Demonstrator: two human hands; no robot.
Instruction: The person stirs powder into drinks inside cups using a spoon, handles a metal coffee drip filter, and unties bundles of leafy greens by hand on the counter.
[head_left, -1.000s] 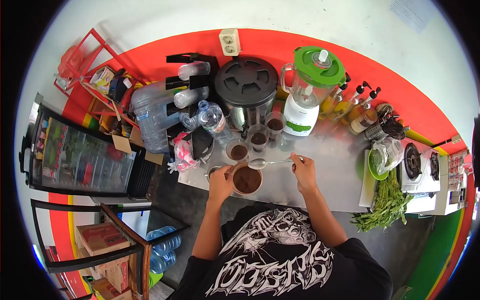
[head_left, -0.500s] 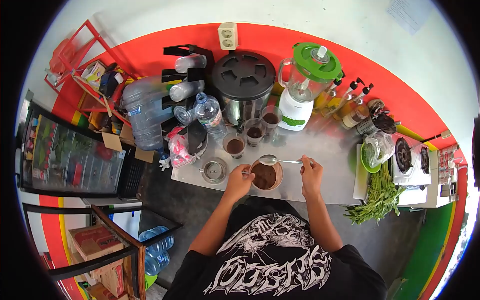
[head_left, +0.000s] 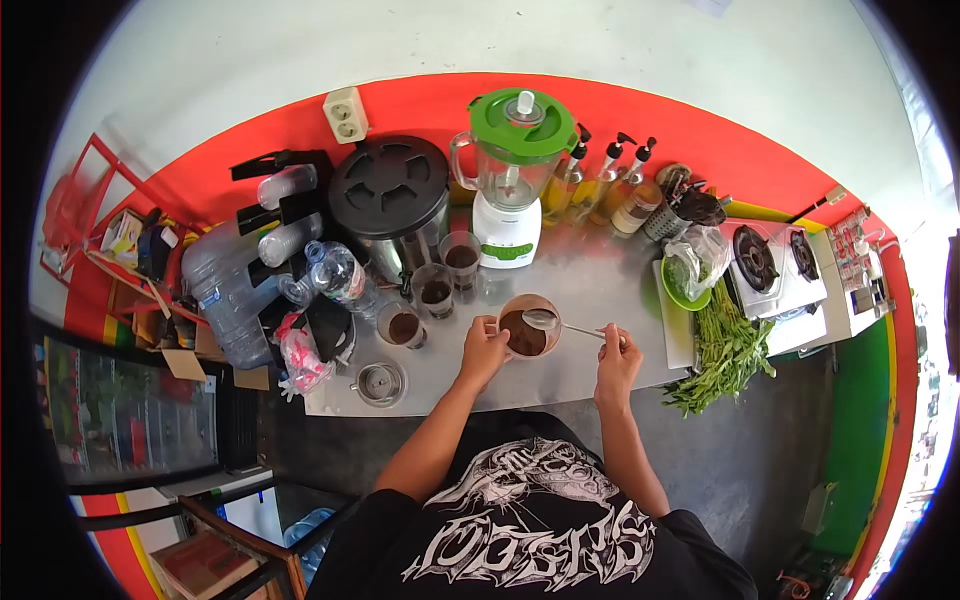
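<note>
Seen from above, a person in a black shirt (head_left: pixel 540 540) stands at a metal desk (head_left: pixel 620 300), both bare hands at work. The fingers of the left hand (head_left: pixel 485 357) are clamped on the near-left side of a round tub (head_left: pixel 528 303) with dark brown contents (head_left: pixel 524 342), probably to steady it. The fingers of the right hand (head_left: pixel 618 374) are pinched together on the end of a metal spoon (head_left: pixel 541 319); held this far back, the handle seems to keep the hand outside the tub while the bowl reaches over the brown contents. Whether the bowl touches them I cannot tell. Beyond the left fingers, three clear cups (head_left: pixel 402 329) (head_left: pixel 435 291) (head_left: pixel 461 258), each with something dark inside, stand in a slanting row, perhaps grouped there for easy reach. Left of those fingers sits a round metal-and-glass vessel (head_left: pixel 379 384). Farther beyond the tub is a blender (head_left: pixel 508 235) with a green lid; the small mark on its white base is unreadable. The label on the clear bottle (head_left: pixel 338 272) past the cups is too small to read, and the shirt's large, jagged white lettering spells nothing I can make out with certainty.
</note>
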